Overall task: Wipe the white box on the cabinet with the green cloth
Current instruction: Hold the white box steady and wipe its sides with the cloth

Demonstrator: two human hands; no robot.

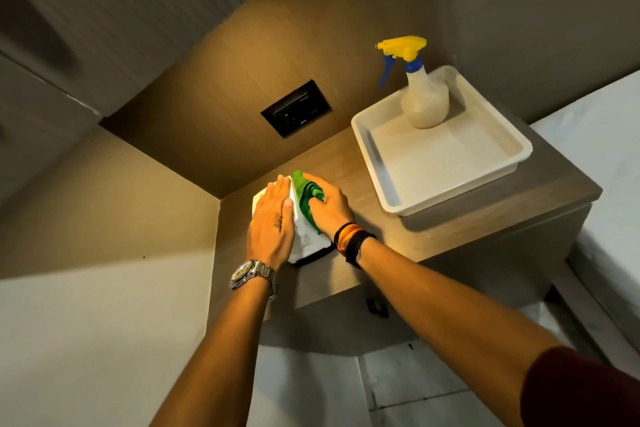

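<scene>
The white box (304,236) sits on the wooden cabinet (467,215) top, near its left end by the wall. The left hand (272,224) lies flat and open on the box's left face, fingers together, a metal watch (252,274) on the wrist. The right hand (327,206) presses a bunched green cloth (304,199) against the box's right face, fingers curled over it. At two o'clock from the box, a white tray (381,163) holds an upright spray bottle (424,94).
</scene>
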